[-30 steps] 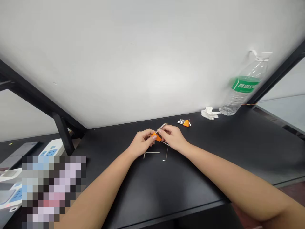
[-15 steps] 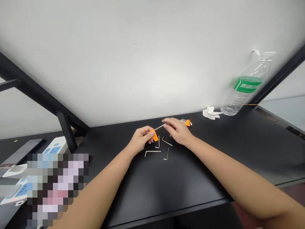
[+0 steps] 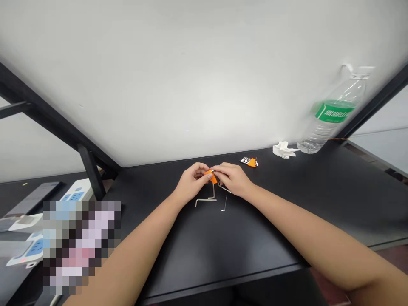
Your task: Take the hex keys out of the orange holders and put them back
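My left hand [image 3: 193, 182] is closed on an orange hex key holder [image 3: 213, 177]. Pinched in the fingers of my right hand [image 3: 235, 178] is a hex key [image 3: 213, 171], of which a short silver bit shows at the holder's upper edge. Whether it sits inside the holder I cannot tell. Just below the hands, loose L-shaped hex keys lie on the black table: a long one [image 3: 206, 200], one upright in view [image 3: 213, 191], and a thin one [image 3: 225, 204]. Another key [image 3: 224, 187] is partly covered by my right hand.
A second orange holder with several hex keys [image 3: 251, 162] lies behind my right hand. Crumpled white tissue [image 3: 283, 150] and a clear bottle with a green label [image 3: 333, 112] stand near the wall. Power strips [image 3: 35, 248] and a blurred patch are at the left.
My right hand has moved in to the orange holder, and much less of the hex key's shaft shows between the hands. The second holder is now uncovered.
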The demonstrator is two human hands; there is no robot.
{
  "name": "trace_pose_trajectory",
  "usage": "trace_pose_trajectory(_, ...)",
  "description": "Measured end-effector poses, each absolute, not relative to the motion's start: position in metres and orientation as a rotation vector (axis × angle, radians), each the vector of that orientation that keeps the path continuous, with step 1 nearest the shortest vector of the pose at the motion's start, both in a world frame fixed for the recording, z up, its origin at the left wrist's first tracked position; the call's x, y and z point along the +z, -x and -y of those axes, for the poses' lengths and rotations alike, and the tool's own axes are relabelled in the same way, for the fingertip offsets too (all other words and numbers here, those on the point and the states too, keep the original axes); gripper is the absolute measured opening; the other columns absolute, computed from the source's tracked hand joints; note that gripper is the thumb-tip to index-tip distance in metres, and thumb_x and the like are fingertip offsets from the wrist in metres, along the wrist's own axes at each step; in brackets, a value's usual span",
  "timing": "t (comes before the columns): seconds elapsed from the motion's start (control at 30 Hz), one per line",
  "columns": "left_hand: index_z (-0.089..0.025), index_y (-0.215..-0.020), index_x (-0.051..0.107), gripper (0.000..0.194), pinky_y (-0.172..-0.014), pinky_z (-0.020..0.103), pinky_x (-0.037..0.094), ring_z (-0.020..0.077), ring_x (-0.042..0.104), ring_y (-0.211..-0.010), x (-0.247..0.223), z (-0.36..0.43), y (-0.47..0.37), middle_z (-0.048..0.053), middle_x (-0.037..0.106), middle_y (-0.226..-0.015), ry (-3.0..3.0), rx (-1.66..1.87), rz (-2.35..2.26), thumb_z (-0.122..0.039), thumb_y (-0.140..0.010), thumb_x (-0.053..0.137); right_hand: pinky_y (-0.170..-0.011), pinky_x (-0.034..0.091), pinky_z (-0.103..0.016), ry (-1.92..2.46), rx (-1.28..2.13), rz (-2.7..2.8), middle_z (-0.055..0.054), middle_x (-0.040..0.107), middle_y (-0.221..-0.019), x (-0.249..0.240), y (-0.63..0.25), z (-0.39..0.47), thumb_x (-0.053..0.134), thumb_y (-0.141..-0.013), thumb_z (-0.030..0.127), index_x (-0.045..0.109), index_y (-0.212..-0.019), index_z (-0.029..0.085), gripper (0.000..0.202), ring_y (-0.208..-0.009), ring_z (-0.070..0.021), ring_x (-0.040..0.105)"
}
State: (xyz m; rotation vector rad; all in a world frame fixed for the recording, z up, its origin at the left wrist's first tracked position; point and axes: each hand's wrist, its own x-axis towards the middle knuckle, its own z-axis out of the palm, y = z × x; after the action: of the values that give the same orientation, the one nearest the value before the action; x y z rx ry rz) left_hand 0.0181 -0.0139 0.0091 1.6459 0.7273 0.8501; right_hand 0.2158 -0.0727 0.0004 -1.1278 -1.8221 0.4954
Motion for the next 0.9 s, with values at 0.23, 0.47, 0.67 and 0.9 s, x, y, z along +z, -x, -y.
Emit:
trace_pose_trajectory(0.23, -0.021, -0.117, 0.065, 0.035, -0.073, 0.029, 0.051, 0.0154, 0.061, -0.080, 0.019, 0.020, -0.014, 0.003, 0.065, -0.095, -2.380, 0.836, -0.809, -0.041, -0.089, 0.071, -0.056, 0.052, -0.026, 1.190, 0.656, 1.613, -0.002, 0.071, -0.091, -0.001, -0.211, 0.073, 0.058, -0.099, 0.024, 0.077, -0.104, 0.022, 0.019, -0.054, -0.0102, 0.063)
trace_pose_trajectory(0.47, -0.022, -0.128, 0.062, 0.047, -0.089, 0.035, 0.056, 0.0200, 0.067, -0.097, 0.014, 0.017, -0.011, 0.005, 0.070, -0.109, -2.519, 0.877, -0.750, -0.043, -0.088, 0.073, -0.069, 0.055, -0.030, 1.203, 0.491, 1.671, -0.004, 0.074, -0.095, -0.002, -0.215, 0.068, 0.060, -0.099, 0.024, 0.078, -0.106, 0.023, 0.020, -0.069, -0.0142, 0.067)
trace_pose_trajectory(0.67, -0.021, -0.133, 0.061, 0.053, -0.098, 0.040, 0.056, 0.0246, 0.068, -0.109, 0.006, 0.010, -0.012, 0.008, 0.071, -0.121, -2.521, 0.926, -0.857, -0.044, -0.086, 0.074, -0.081, 0.051, -0.032, 1.267, 0.227, 1.875, -0.006, 0.072, -0.096, -0.003, -0.220, 0.057, 0.057, -0.102, 0.024, 0.074, -0.118, 0.021, 0.023, -0.085, -0.0179, 0.066)
trace_pose_trajectory(0.9, -0.021, -0.128, 0.064, 0.054, -0.107, 0.043, 0.053, 0.0271, 0.068, -0.116, 0.009, -0.007, 0.004, 0.008, 0.071, -0.126, -2.329, 1.032, -1.137, -0.041, -0.080, 0.079, -0.084, 0.046, -0.032, 1.387, 0.141, 2.339, -0.008, 0.063, -0.108, 0.015, -0.220, 0.080, 0.061, -0.094, 0.014, 0.073, -0.108, 0.019, 0.019, -0.094, -0.0196, 0.059)
